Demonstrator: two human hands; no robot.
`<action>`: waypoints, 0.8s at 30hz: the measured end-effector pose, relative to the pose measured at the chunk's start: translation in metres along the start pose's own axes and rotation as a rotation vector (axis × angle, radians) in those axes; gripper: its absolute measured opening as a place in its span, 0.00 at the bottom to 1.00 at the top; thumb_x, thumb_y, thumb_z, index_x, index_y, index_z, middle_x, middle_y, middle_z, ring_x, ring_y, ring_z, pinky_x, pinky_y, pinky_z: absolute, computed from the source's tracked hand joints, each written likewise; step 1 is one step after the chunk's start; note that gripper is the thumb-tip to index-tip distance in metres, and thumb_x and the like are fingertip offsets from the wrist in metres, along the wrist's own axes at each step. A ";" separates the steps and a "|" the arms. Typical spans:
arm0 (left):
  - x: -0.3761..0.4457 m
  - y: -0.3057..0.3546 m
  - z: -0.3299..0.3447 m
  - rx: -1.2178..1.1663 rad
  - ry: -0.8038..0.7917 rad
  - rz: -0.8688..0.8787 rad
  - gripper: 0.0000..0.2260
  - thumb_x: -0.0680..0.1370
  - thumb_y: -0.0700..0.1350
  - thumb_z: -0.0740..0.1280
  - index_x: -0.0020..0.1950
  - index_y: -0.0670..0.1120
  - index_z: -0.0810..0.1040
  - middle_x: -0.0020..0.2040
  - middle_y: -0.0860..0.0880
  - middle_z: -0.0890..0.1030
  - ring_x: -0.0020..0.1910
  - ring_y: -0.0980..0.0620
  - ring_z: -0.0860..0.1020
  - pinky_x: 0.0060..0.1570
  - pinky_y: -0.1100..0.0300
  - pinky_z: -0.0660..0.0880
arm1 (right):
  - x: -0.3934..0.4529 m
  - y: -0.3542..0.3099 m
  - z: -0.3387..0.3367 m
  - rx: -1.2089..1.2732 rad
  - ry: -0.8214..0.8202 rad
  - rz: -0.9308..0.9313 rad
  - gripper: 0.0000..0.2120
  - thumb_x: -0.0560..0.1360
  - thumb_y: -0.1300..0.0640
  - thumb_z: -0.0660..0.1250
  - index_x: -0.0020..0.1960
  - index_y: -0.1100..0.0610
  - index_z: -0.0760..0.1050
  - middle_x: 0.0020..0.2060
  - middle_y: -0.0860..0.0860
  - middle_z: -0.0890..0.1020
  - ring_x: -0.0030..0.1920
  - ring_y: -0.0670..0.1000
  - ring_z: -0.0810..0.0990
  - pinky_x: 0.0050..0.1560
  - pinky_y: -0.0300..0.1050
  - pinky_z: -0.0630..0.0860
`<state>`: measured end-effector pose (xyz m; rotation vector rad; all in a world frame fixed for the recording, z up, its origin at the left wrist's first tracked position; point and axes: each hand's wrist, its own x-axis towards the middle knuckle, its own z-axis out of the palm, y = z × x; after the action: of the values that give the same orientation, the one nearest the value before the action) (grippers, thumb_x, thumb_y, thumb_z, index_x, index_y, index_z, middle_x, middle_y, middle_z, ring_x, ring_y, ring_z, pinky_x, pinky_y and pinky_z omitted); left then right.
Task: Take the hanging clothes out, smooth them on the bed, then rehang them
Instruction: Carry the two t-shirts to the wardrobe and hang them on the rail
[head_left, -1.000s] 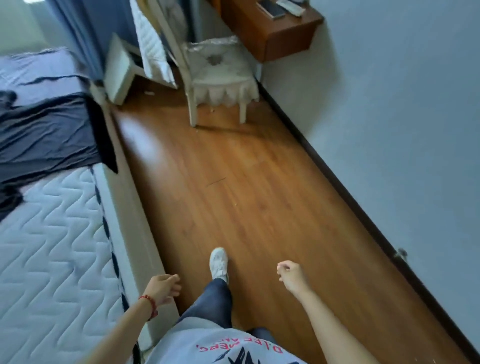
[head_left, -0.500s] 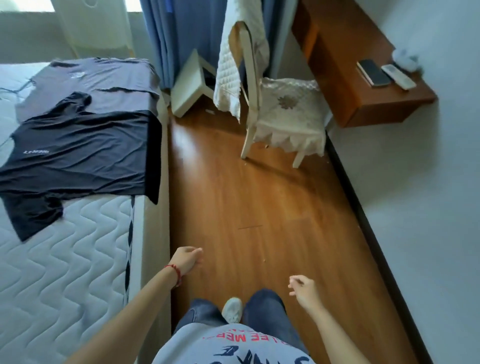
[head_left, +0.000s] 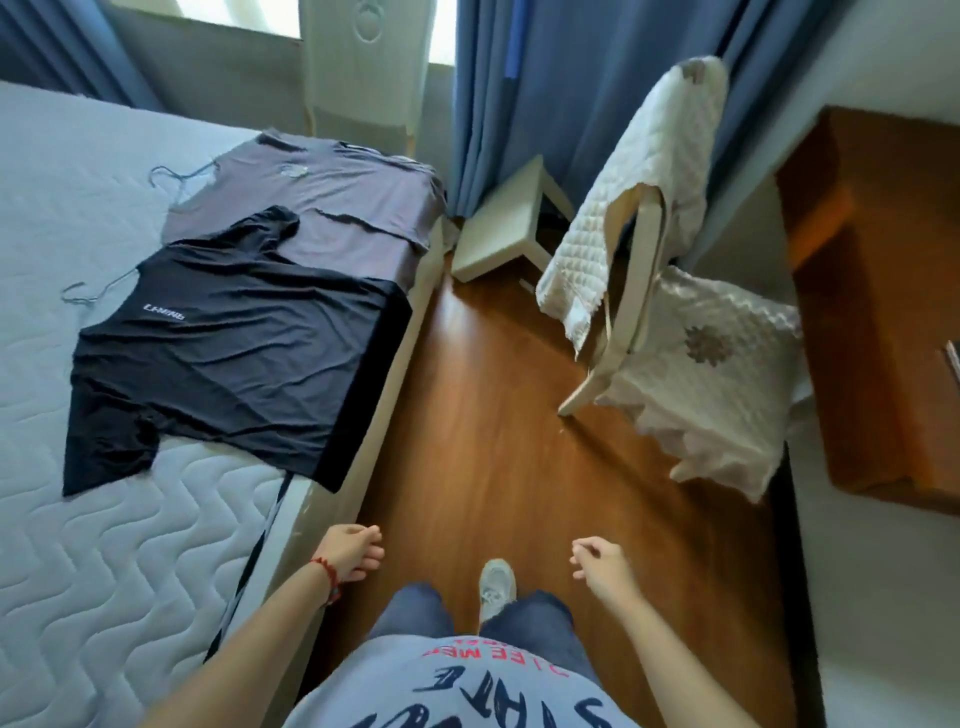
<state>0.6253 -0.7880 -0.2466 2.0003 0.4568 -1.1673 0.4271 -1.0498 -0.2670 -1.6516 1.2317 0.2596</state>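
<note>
From the head camera, two shirts lie flat on the white quilted bed (head_left: 104, 545). The black short-sleeved T-shirt (head_left: 228, 358) is nearer the person. The grey short-sleeved T-shirt (head_left: 317, 202) is farther away, near the blue curtain (head_left: 561, 78). The black one lies over the bottom part of the grey one. Both hang a little over the side of the bed. Each shirt has a thin wire hanger (head_left: 93, 291) poking out at the neck.

The person stands on the brown wooden floor (head_left: 493, 415) beside the bed. The left hand (head_left: 350, 553) is loosely curled and holds nothing. The right hand (head_left: 597, 566) is loosely curled too and is empty. Both hands are well apart from the shirts.

So the taking out looks done. The shirts look mostly flat, but the black one has some wrinkles. I think hanging them up again is what is left. No rail or closet shows here.
</note>
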 end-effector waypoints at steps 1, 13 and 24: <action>0.004 0.012 -0.001 -0.025 0.014 -0.010 0.10 0.79 0.44 0.60 0.40 0.43 0.75 0.32 0.45 0.77 0.25 0.53 0.74 0.26 0.65 0.67 | 0.017 -0.022 -0.007 -0.034 -0.012 -0.018 0.06 0.76 0.64 0.61 0.46 0.59 0.76 0.33 0.50 0.77 0.33 0.50 0.76 0.27 0.25 0.70; 0.111 0.138 -0.044 -0.388 0.127 -0.153 0.10 0.78 0.42 0.60 0.38 0.43 0.73 0.27 0.48 0.74 0.22 0.54 0.69 0.20 0.68 0.61 | 0.199 -0.254 0.015 -0.185 -0.198 -0.180 0.06 0.76 0.60 0.61 0.48 0.54 0.76 0.35 0.47 0.79 0.36 0.48 0.79 0.39 0.38 0.75; 0.198 0.347 -0.152 -0.471 0.176 -0.090 0.10 0.79 0.43 0.59 0.37 0.45 0.72 0.33 0.48 0.74 0.26 0.56 0.71 0.28 0.66 0.64 | 0.329 -0.449 0.062 -0.308 -0.276 -0.238 0.07 0.76 0.62 0.61 0.49 0.57 0.77 0.37 0.53 0.80 0.33 0.48 0.77 0.31 0.31 0.71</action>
<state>1.0342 -0.9100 -0.2204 1.6857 0.8353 -0.8395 0.9634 -1.2116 -0.2519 -1.9320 0.8079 0.5304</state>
